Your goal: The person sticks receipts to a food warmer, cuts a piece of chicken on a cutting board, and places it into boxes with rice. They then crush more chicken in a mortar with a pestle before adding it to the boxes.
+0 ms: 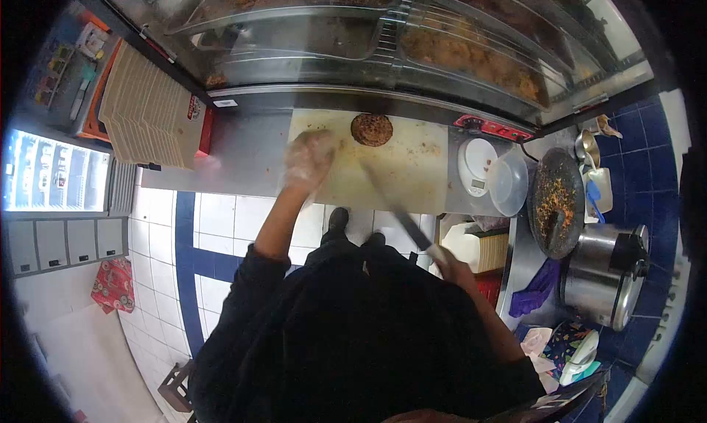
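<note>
Spanning the far side: one glass-fronted cabinet (412, 99), trays of food (471, 51) inside. Before it, one steel counter (236, 143), bearing one pale cutting board (353, 184). At right: one steel pot (600, 272); beyond it, one dark stone bowl (556, 161) of orange bits. One long knife (401, 213), blade slanting far and left over the board; I cannot tell whether it touches. Left of the bowl: one clear plastic container (509, 184), then one white scale (476, 165). My right hand (455, 270), fingers wrapped round the knife's handle. My left hand (309, 160), plastic-gloved, at the board's left part; blurred, so I cannot tell whether fingers are spread or pressed together. One round browned patty (372, 129), lying on the board's far part, apart from both hands.
</note>
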The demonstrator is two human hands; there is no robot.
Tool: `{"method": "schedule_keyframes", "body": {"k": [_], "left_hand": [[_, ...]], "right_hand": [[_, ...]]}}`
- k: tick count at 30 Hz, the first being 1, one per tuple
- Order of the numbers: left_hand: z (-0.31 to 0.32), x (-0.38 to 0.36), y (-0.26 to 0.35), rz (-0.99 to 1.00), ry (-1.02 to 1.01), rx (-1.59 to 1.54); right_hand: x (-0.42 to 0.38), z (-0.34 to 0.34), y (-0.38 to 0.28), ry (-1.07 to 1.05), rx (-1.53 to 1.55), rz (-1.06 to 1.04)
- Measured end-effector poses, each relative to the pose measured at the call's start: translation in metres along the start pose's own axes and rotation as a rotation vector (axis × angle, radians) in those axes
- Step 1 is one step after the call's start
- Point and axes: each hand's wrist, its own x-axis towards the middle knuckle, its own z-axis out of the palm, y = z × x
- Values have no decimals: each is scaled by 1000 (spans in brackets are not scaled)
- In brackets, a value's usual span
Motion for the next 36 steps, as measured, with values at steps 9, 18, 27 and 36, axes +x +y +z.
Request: {"method": "schedule_keyframes", "body": {"k": [9,18,27,36], "left_hand": [[76,74,63,-200,-385,507],[96,73,83,-415,-354,571],[43,6,77,-392,-355,502],[79,24,36,-252,-339,422]], "right_hand": [[-17,-15,7,213,-5,27],[-28,9,22,347,172,120],[7,-5,0,460,52,-30],[72,-30,-28,358,-50,-217]]}}
